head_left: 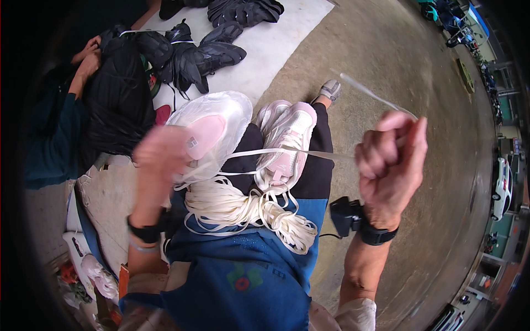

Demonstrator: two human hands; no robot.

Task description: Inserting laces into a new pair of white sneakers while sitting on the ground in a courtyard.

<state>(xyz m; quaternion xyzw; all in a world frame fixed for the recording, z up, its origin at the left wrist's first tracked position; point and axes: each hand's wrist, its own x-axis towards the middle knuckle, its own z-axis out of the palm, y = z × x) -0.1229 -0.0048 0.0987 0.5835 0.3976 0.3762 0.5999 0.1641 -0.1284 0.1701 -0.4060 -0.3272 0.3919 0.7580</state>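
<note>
While the curled right hand (409, 129) pinches a lace (327, 155), the left hand (162, 154) blurs, grip unclear; a shoe (288, 140) lies past the apron's (210, 295) far edge.

There are two near hands (392, 165), two hands (88, 63) on another person (52, 149), two black wrist straps (379, 235), one bunch of white laces (221, 203) and at least two pink-and-white shoes (290, 146).

From my end I see a blue apron (221, 287) carrying the cream lace bundle (226, 201). Just beyond that bundle, pink and white shoes (287, 149) rest on dark trousers (319, 179). Well beyond it, leftward, I make out black shoes (190, 63) on a white surface (301, 25); to its right, brown floor (436, 231).
</note>
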